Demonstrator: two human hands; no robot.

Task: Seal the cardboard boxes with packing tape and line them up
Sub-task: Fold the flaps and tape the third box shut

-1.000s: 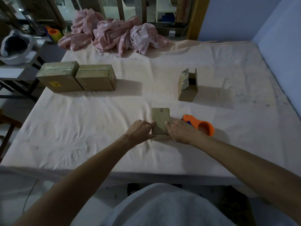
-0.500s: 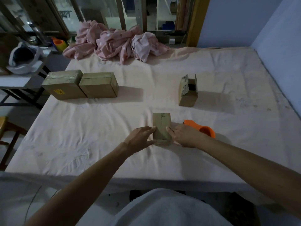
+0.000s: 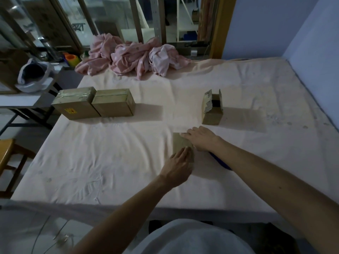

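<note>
A small cardboard box (image 3: 180, 143) lies flat on the pink sheet near the front middle. My left hand (image 3: 178, 166) rests on its near end with the fingers stretched forward. My right hand (image 3: 200, 137) lies flat over the box's far right corner, fingers pointing left. Under my right forearm is the tape dispenser (image 3: 220, 162); only a dark blue part of it shows. Two taped boxes (image 3: 75, 104) (image 3: 114, 103) stand side by side, touching, at the left. A box with raised flaps (image 3: 212, 109) stands unsealed behind my right hand.
The bed (image 3: 110, 162) drops off at its front and left edges. Crumpled pink cloth (image 3: 132, 57) lies at the back. A side table with a white bag (image 3: 33, 76) stands to the left, and a wooden stool (image 3: 7, 153) below it. Blue walls close the right side.
My right hand slid from the small box's right side onto its far top corner and now covers the orange dispenser. My left hand shifted to the box's near end.
</note>
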